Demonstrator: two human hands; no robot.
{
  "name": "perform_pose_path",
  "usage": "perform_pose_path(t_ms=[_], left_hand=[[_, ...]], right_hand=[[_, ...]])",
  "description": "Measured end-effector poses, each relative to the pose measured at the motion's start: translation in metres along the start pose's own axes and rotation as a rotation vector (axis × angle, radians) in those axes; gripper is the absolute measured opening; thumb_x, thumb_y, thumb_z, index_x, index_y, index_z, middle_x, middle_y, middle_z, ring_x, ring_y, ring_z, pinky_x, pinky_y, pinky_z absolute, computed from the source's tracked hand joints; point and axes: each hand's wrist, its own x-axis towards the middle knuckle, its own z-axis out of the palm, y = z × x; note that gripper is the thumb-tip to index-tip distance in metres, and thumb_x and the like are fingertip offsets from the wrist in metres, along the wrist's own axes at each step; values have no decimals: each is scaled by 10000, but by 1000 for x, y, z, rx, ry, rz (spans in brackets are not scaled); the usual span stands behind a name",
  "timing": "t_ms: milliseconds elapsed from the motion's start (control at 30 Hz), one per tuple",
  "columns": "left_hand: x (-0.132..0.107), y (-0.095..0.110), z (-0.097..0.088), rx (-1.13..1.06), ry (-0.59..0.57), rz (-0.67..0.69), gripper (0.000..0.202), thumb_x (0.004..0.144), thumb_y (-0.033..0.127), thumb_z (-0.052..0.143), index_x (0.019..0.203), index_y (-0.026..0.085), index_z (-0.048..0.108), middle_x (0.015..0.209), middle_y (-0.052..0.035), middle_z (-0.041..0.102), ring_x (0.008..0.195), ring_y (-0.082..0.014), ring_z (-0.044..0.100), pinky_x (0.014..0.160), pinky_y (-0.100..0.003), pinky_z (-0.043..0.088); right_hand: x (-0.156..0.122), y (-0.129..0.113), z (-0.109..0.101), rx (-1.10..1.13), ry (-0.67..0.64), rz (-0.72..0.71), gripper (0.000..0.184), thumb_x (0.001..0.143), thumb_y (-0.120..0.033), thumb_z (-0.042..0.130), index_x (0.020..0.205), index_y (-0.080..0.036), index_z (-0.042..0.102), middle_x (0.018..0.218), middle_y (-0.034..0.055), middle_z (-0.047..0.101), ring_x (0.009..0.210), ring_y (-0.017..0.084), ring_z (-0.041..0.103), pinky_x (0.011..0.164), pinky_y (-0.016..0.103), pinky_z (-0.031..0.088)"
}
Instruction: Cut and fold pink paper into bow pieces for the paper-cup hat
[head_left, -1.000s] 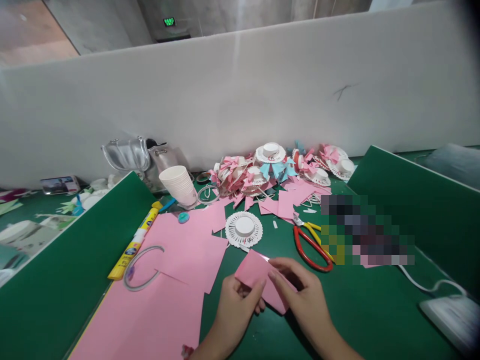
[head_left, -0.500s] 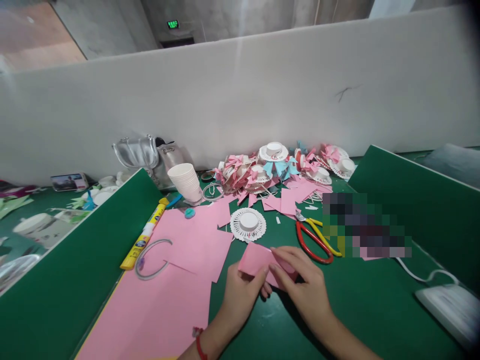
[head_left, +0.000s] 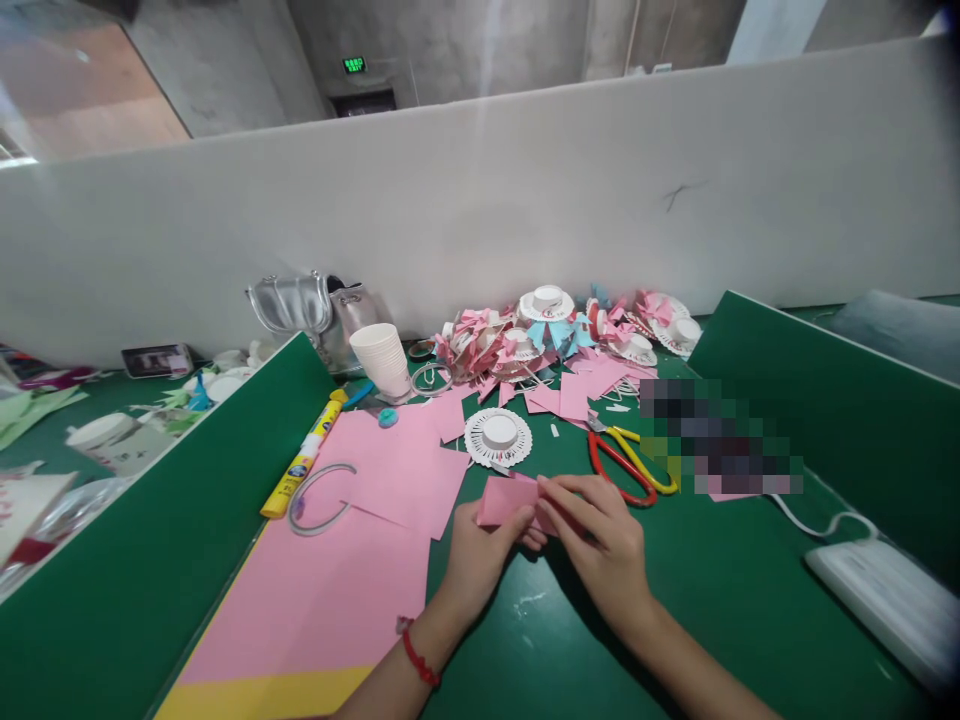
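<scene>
A small piece of pink paper (head_left: 504,502), bent or folded over, is held up between my two hands. My left hand (head_left: 484,555) grips its left part, thumb on top and fingers beneath. My right hand (head_left: 600,525) pinches its right end between thumb and fingers. Just beyond the paper lies a white fringed disc with a raised round middle (head_left: 499,438), shaped like a little hat. Scissors (head_left: 630,465) with one red and one yellow handle rest to the right of it. Large pink sheets (head_left: 352,580) spread to the left of my hands.
A yellow glue tube (head_left: 304,458), a grey ring (head_left: 322,500) and stacked paper cups (head_left: 381,358) stand left. Finished-looking paper hats with bows (head_left: 510,345) are heaped at the back. Green dividers (head_left: 840,390) flank the table; a white mask (head_left: 885,600) lies right.
The pink paper has been bent over into a narrower shape, and my right hand's fingers have drawn closer to its upper edge. The whole view has shifted slightly.
</scene>
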Motion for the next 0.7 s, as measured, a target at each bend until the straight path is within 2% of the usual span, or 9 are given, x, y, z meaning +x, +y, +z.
perform_pose_path(t_ms=[167,333,500,700], left_hand=[[0,2,0,9,5,10,196,692,263,608,581,107,650,531,-51,665,497,-161,612,535,-247,499],[-2,4,0,0,13,5,153,685,234,613,605,115,666,545,-40,674,510,-157,614,541,-238,494],[-3,5,-1,52,19,42,165,681,236,618,569,127,671,542,-35,675,535,-162,616,555,-235,484],[-5,5,0,22,14,20,151,668,231,622,573,124,671,540,-26,676,539,-162,618,562,-235,484]], right_hand=[[1,0,0,34,4,-12,270,764,-149,540,987,-269,634,832,42,668,748,181,586,673,348,463],[4,-8,0,101,12,122,221,760,-171,546,952,-239,634,800,44,674,720,171,596,661,323,484],[7,-14,-3,172,14,205,121,737,-178,569,807,-211,662,714,24,671,663,158,596,613,278,481],[8,-12,-4,218,13,220,81,732,-176,576,715,-204,650,663,14,660,630,151,578,579,265,457]])
